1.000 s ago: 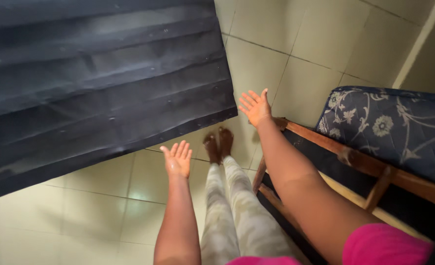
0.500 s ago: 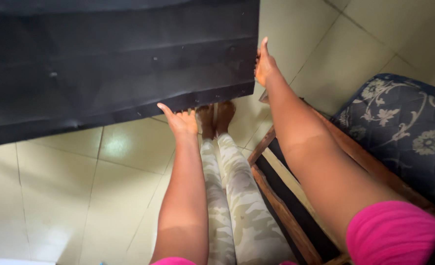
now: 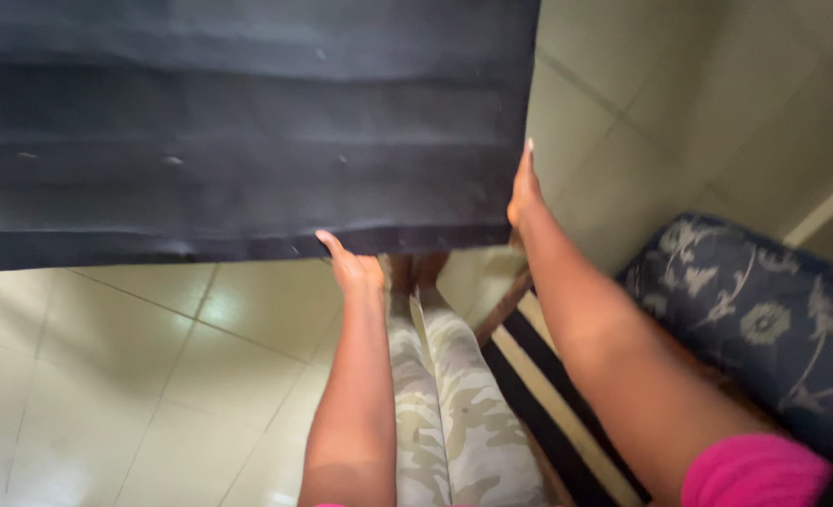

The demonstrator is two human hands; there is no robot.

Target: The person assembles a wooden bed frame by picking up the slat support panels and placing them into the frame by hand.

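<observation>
The shiny pale cream tiled floor (image 3: 135,376) has a wooden-framed chair with a blue flowered cushion (image 3: 764,319) standing on it. The person's bare feet (image 3: 416,272) rest just beside that chair.

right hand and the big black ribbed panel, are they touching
Touching. The head view shows the right hand pressed flat along the side edge of the big black ribbed panel, with no gap visible between them.
</observation>
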